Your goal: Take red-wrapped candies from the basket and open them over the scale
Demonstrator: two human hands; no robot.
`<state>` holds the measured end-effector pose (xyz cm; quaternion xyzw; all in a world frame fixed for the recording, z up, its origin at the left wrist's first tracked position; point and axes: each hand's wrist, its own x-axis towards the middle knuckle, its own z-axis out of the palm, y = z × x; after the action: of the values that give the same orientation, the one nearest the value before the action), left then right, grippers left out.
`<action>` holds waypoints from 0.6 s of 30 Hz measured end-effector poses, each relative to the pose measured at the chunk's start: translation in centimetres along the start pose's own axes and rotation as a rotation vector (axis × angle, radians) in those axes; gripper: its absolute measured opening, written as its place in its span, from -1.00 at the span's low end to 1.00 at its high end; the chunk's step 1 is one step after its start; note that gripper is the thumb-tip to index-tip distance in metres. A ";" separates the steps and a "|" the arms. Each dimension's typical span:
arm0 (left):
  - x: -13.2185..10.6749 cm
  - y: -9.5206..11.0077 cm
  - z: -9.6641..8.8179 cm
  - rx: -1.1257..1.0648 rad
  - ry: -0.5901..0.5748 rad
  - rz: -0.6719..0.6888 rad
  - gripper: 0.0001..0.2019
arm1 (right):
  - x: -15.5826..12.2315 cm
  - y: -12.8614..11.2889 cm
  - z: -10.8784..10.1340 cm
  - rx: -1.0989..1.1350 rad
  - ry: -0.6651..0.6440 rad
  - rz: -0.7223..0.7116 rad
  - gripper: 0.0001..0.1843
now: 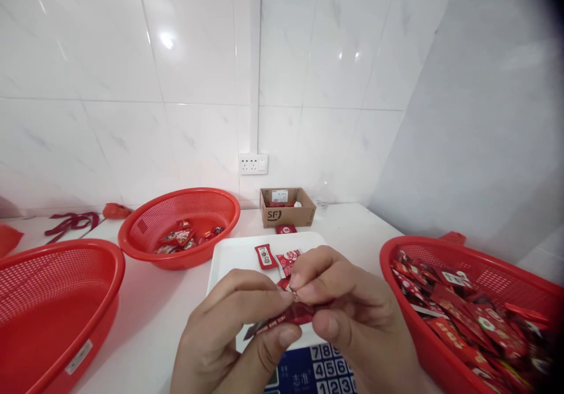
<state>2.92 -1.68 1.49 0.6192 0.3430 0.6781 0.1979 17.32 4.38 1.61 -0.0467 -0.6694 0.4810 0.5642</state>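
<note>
Fingers (251,305) hide parts of the dark red packet (298,315).

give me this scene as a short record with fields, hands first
left hand: holding a dark red packet
right hand: fingers on the same packet
white tray: small red packets on it
below tray: blue number keypad
right basket: red, many packets
far left basket: red, fewer packets
by wall: cardboard box

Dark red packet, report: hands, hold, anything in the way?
Left hand, right hand: both pinching dark red packet. Hands partly block view of white tray.
</note>
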 end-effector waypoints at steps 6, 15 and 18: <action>-0.5 0.0 0.5 0.010 0.096 -0.003 -0.90 | 0.0 -0.4 0.3 -0.064 0.043 -0.014 -0.92; -0.4 -0.1 -0.2 0.007 0.047 0.042 -0.82 | -0.2 -0.5 0.4 -0.105 0.091 -0.126 -0.95; -0.3 -0.3 -0.6 -0.047 -0.029 0.048 -0.76 | -0.1 -0.3 0.5 -0.070 0.089 -0.134 -0.98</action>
<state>2.32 -1.78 1.08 0.6324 0.3090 0.6813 0.2009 17.11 3.83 1.80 -0.0428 -0.6616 0.4157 0.6226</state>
